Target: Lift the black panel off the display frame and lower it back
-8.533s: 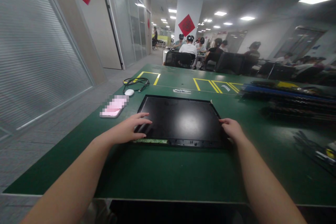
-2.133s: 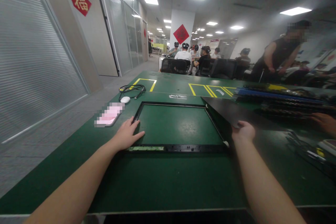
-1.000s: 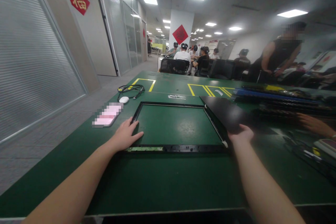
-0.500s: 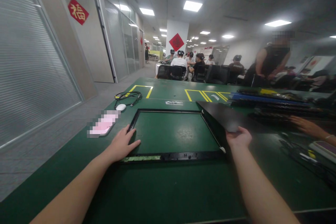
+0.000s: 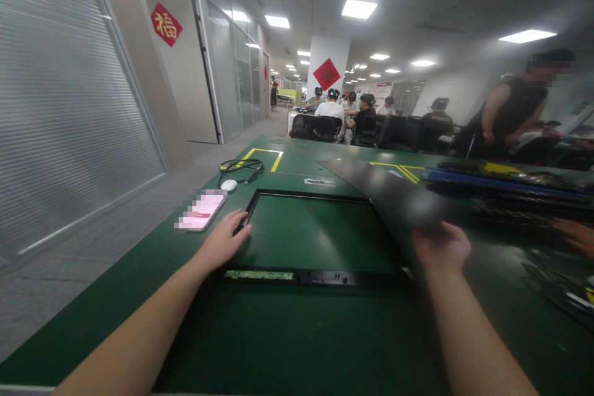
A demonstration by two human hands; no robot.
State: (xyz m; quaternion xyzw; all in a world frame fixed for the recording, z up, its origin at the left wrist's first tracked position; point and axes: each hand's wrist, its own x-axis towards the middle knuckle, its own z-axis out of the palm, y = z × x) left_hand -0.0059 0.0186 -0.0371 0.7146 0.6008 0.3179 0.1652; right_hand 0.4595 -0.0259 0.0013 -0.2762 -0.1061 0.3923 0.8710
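Your right hand (image 5: 440, 247) grips the near edge of the black panel (image 5: 394, 195), already lifted out and held tilted just right of the empty black frame (image 5: 312, 275), whose near-left corner your flattened left hand (image 5: 226, 241) presses down.

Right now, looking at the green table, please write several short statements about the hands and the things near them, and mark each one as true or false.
1. The left hand rests on the black frame. True.
2. The right hand holds a white mouse. False: it holds the black panel; the white mouse lies far from it.
3. The inside of the frame shows the green table. True.
4. The phone lies to the right of the frame. False: it lies to its left.
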